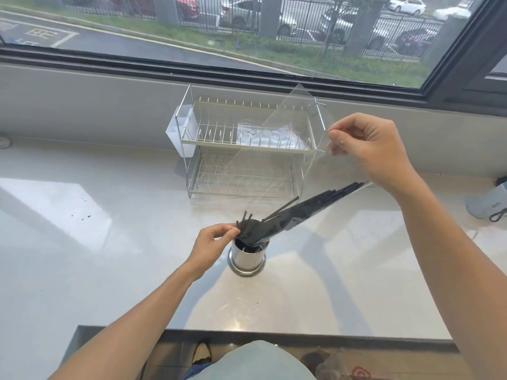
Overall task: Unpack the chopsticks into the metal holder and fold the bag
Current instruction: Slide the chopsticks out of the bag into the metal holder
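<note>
Counter: pale glossy counter (109, 270) under a window, with a wire dish rack (247, 149) at the back.
Holder: metal holder (248, 257) stands upright before me.
Chopsticks: black chopsticks (301, 209) slant from the clear bag (290, 149) into the holder.
Left hand: my left hand (211, 246) pinches what seems to be the bag's mouth at the holder's rim.
Right hand: my right hand (367, 146) pinches the bag's raised end, fingers curled.

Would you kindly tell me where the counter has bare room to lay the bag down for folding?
Bare counter lies left of the holder and between holder and near edge. Behind the holder, the rack crowds it.
</note>
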